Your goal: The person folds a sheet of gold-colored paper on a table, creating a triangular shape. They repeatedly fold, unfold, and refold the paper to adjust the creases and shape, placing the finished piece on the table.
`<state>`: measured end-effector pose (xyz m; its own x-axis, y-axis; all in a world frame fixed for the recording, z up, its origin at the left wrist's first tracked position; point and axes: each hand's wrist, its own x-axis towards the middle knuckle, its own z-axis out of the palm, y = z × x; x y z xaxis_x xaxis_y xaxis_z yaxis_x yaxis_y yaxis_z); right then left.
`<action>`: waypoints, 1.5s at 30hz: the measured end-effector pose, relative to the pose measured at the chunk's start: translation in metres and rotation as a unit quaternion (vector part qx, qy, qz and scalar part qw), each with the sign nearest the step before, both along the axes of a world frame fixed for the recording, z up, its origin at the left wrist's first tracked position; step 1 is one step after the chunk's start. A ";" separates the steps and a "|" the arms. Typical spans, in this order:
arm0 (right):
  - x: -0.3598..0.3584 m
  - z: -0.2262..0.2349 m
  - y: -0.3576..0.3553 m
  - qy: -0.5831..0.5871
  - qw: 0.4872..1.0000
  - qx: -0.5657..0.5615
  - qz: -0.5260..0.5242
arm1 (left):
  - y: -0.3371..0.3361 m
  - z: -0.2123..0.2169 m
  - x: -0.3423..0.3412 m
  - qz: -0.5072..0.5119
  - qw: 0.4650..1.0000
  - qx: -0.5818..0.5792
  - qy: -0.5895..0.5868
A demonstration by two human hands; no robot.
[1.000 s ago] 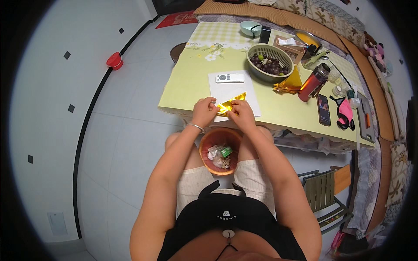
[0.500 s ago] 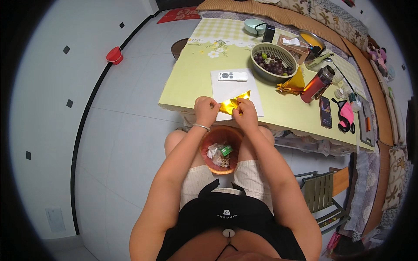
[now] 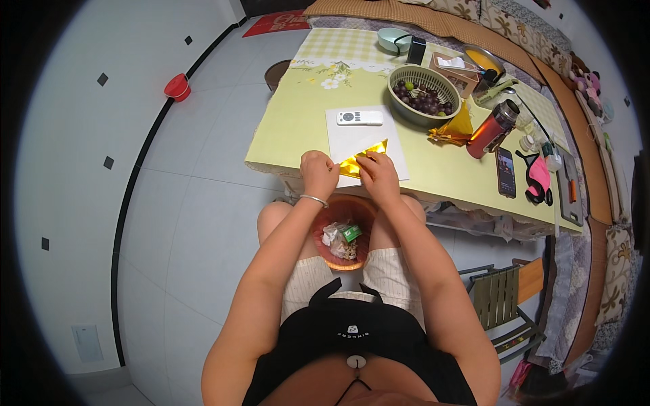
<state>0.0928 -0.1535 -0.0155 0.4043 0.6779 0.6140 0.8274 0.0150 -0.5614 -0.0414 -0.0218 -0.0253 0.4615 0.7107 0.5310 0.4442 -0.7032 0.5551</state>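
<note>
A shiny gold foil sheet [image 3: 350, 166], folded to a pointed shape, lies over the near part of a white paper pad [image 3: 344, 142] at the table's front edge. My left hand [image 3: 319, 174] pinches the foil's left corner between thumb and forefinger. Fingers of my right hand [image 3: 379, 177] are closed on the foil's near right side, pressing it against the pad; they hide part of it. A white remote control [image 3: 360, 118] rests on the pad just beyond the foil. Right of the pad, folded gold foil pieces [image 3: 452, 131] stand bunched together.
A grey-green colander [image 3: 441, 82] of grapes stands behind the foil pieces. To the right are a red thermos [image 3: 489, 132], a phone [image 3: 505, 172] and a pink-and-black mask [image 3: 537, 178]. An orange waste bin [image 3: 352, 260] sits between my knees, and a folding chair [image 3: 500, 298] is at right.
My right fingers have shifted slightly left along the foil. My left hand stays at its corner, and the foil keeps nearly the same place and shape.
</note>
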 end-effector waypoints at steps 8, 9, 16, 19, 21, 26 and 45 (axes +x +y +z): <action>-0.001 0.002 -0.001 -0.085 0.995 -0.045 -0.009 | -0.002 -0.003 -0.002 -0.002 1.000 0.007 -0.023; -0.001 0.004 -0.001 -0.089 0.995 -0.052 -0.008 | 0.000 -0.004 -0.003 -0.001 1.000 0.010 -0.024; 0.001 -0.001 0.000 -0.098 0.992 -0.076 -0.018 | -0.004 0.008 -0.013 0.058 0.997 0.009 0.048; 0.001 -0.001 0.000 -0.094 0.992 -0.085 -0.021 | -0.018 0.036 -0.020 0.027 0.989 0.128 0.075; -0.001 0.001 0.001 -0.090 0.991 -0.093 -0.017 | -0.029 0.034 -0.018 -0.103 0.973 0.171 0.117; 0.001 0.000 -0.002 -0.093 0.992 -0.086 -0.008 | -0.068 0.018 -0.016 -0.152 0.944 0.100 0.274; 0.081 0.022 0.029 -0.242 0.964 -0.105 0.043 | -0.004 0.051 0.033 0.012 0.958 -0.033 0.284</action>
<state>0.1735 -0.1249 0.0062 0.0409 0.8258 0.5625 0.9939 0.0242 -0.1079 -0.0082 -0.0261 0.0256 0.6460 0.7481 0.1519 0.7032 -0.6606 0.2628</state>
